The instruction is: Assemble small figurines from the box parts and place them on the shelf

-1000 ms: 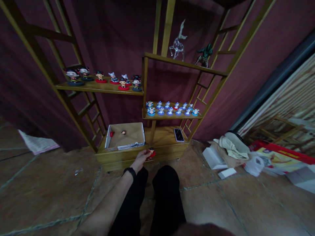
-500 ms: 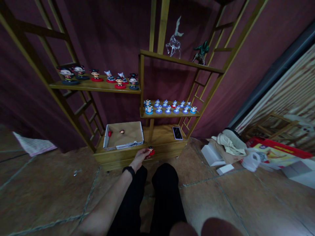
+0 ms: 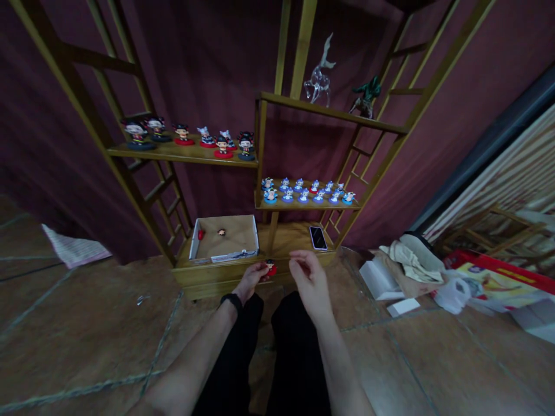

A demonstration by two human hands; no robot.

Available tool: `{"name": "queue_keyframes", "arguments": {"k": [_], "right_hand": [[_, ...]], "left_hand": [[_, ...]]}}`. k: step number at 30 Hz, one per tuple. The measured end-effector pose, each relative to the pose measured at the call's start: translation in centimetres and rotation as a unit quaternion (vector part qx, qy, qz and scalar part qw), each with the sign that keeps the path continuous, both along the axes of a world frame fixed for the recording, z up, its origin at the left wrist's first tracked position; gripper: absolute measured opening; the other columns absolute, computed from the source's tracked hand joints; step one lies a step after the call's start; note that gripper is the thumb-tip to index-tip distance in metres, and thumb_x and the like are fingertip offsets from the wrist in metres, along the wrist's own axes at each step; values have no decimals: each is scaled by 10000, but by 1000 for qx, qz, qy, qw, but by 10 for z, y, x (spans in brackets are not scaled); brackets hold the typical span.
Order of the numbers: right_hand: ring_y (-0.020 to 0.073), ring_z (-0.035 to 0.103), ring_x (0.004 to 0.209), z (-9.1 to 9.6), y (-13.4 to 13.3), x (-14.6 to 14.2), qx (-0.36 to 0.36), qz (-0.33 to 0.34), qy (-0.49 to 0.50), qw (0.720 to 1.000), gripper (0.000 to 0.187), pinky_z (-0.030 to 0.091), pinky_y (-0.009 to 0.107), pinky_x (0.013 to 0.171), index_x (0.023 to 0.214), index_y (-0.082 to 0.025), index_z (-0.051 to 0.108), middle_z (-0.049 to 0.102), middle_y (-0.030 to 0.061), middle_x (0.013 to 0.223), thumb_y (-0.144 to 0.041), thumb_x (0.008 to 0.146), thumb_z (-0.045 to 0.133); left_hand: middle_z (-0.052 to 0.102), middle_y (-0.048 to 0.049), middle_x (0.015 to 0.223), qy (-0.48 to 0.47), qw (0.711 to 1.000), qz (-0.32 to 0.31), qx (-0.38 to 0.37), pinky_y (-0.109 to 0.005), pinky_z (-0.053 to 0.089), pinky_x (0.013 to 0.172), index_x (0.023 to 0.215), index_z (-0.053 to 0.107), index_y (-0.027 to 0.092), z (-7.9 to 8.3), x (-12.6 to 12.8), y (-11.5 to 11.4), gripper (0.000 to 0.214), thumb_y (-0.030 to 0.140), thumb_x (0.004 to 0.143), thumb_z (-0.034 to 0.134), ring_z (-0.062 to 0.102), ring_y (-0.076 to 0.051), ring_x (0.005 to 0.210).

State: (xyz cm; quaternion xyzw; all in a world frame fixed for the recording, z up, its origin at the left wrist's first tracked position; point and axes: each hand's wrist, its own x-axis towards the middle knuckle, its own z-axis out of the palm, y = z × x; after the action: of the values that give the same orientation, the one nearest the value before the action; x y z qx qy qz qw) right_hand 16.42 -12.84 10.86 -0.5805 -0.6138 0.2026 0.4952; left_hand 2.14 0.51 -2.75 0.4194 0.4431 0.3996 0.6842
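My left hand (image 3: pixel 251 279) is closed on a small red-based figurine (image 3: pixel 271 267) held just in front of the low wooden shelf unit (image 3: pixel 225 271). My right hand (image 3: pixel 307 277) hovers beside it to the right, fingers loosely curled and apart, holding nothing. Behind the hands sits an open cardboard box (image 3: pixel 225 238) with two small figures inside. A black phone (image 3: pixel 318 237) lies on the bottom shelf to the right.
Dark-haired figurines (image 3: pixel 191 137) line the left shelf and blue-based ones (image 3: pixel 306 192) the middle shelf. A glass figure (image 3: pixel 319 75) and a green figure (image 3: pixel 366 95) stand on top. White boxes, cloth and bags (image 3: pixel 416 271) clutter the tiled floor at right; a paper (image 3: pixel 73 249) lies at left.
My right hand has come up from the bottom edge to beside the figurine. My left hand has stayed put with the figurine. The view shifted slightly.
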Motion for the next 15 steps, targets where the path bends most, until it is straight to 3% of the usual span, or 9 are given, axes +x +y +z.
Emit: {"name": "queue_keyframes", "arguments": {"k": [2, 4, 6, 8, 11, 15], "right_hand": [[228, 539, 985, -26, 19, 6, -65, -36, -109, 991, 317, 398, 357, 862, 1048, -218, 593, 597, 95, 1044, -324, 764, 503], [274, 558, 965, -57, 26, 10, -163, -58, -211, 962, 235, 393, 388, 842, 942, -173, 635, 620, 150, 984, -273, 755, 533], [297, 587, 905, -85, 25, 12, -242, -108, -264, 927, 238, 401, 405, 791, 847, -135, 651, 633, 198, 906, -296, 804, 481], [288, 596, 889, -104, 25, 12, -258, -122, -287, 914, 254, 409, 382, 749, 870, -131, 642, 627, 206, 955, -303, 817, 462], [223, 604, 852, -115, 36, 14, -261, -67, -261, 927, 165, 410, 317, 732, 807, -177, 633, 649, 130, 926, -263, 785, 493], [173, 600, 760, -121, 63, 17, -224, -52, -85, 970, 110, 423, 274, 696, 755, -194, 611, 650, 39, 772, -276, 721, 546]], "left_hand": [[672, -47, 754, -6, 1000, 7, 4, -205, 380, 542, 828, 651, 137, -3, 0, 0, 341, 338, 570, 747, 568, -104, 596], [671, -43, 750, -4, 1000, 14, 3, -201, 369, 529, 833, 650, 134, -6, 0, 0, 334, 324, 574, 744, 545, -84, 548], [672, -42, 740, 0, 1000, 15, -1, -198, 356, 512, 844, 649, 133, -7, 0, 1, 328, 309, 582, 739, 524, -70, 509], [672, -42, 735, -3, 1000, 14, -5, -198, 353, 507, 840, 644, 134, -9, 0, 3, 313, 297, 588, 734, 524, -70, 502], [665, -28, 719, -8, 1000, 20, -8, -197, 358, 508, 819, 625, 140, -11, 1, 4, 283, 279, 597, 728, 527, -70, 501], [663, -20, 737, -7, 1000, 23, -12, -192, 374, 520, 833, 606, 147, -13, 3, 4, 284, 268, 605, 724, 529, -65, 510]]}}
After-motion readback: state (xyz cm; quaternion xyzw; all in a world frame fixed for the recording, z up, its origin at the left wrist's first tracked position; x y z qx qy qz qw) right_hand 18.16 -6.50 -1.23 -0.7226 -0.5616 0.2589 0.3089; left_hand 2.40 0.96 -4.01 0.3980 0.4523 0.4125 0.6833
